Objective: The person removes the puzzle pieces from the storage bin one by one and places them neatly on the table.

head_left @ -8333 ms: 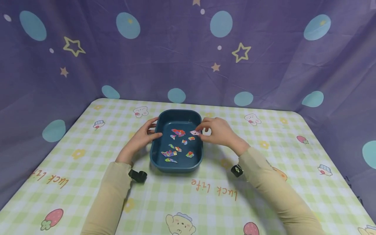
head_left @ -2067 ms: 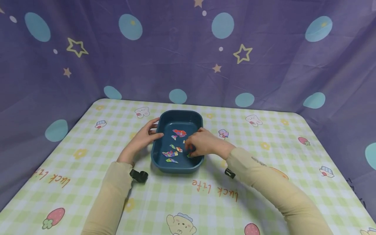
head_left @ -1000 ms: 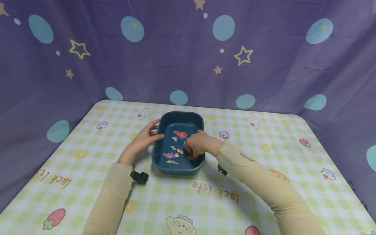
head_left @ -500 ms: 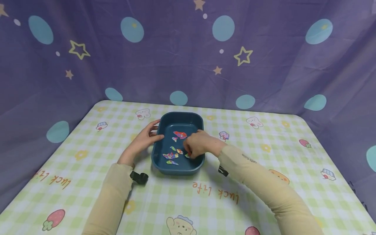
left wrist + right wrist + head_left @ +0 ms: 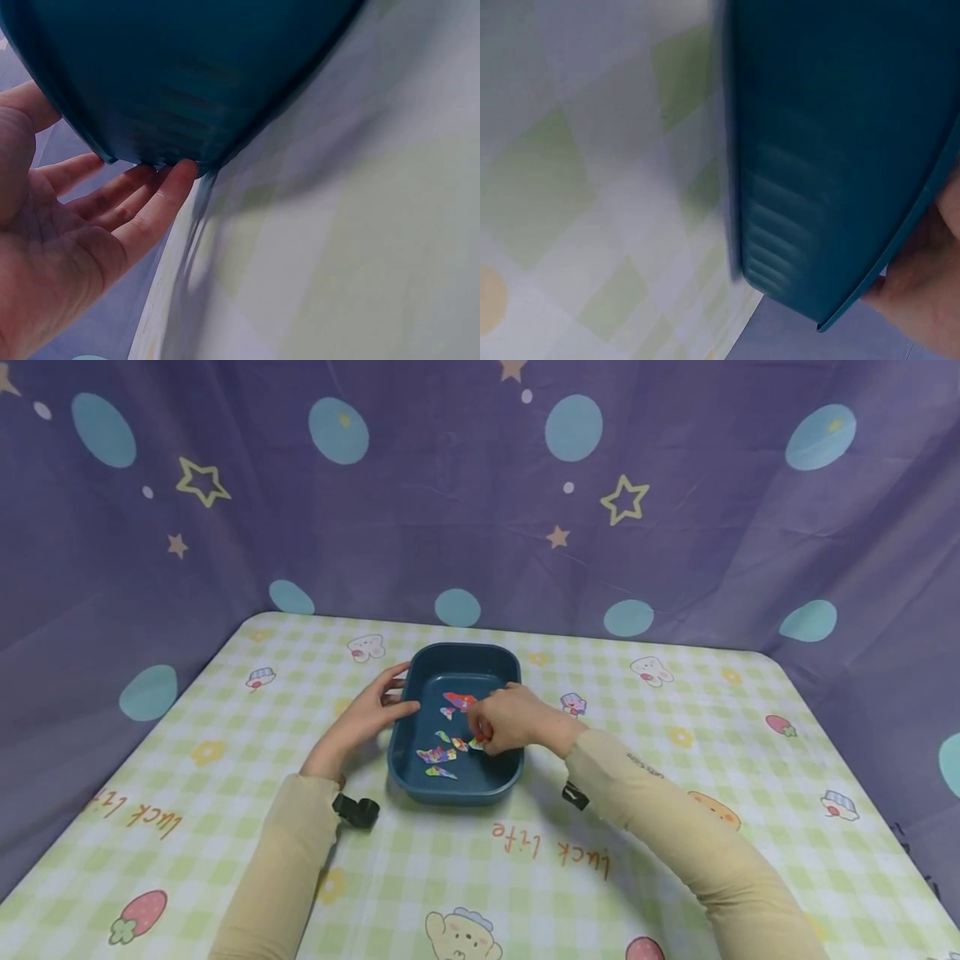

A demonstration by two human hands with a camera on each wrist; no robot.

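A dark teal rectangular tray (image 5: pixel 453 787) stands on the table, with several small, irregular, brightly printed scraps inside. My left hand (image 5: pixel 367 717) grips its left wall, thumb over the rim and fingers against the outside; the left wrist view shows these fingers (image 5: pixel 154 214) on the outer wall. Inside the tray's right half, my right hand (image 5: pixel 513 718) has curled fingers and pinches a red and green scrap (image 5: pixel 477 744) close over the floor. A red-purple scrap (image 5: pixel 457 700) lies just beyond it. Left of its fingertips lie a purple multicoloured scrap (image 5: pixel 435 756) and a green-edged scrap (image 5: pixel 440 772).
The tray sits on a green-and-white checked tablecloth (image 5: pixel 375 893) printed with cartoon figures and lettering. Behind the table hangs a purple curtain (image 5: pixel 480 510) with stars and pale blue ovals. Black wrist cameras sit beside the left sleeve (image 5: pixel 356 811) and right sleeve (image 5: pixel 575 796).
From the right rim, where it held a pale pink scrap, my right hand has moved into the tray. Lately it shifts slightly away from me with the red and green scrap. The left hand stays.
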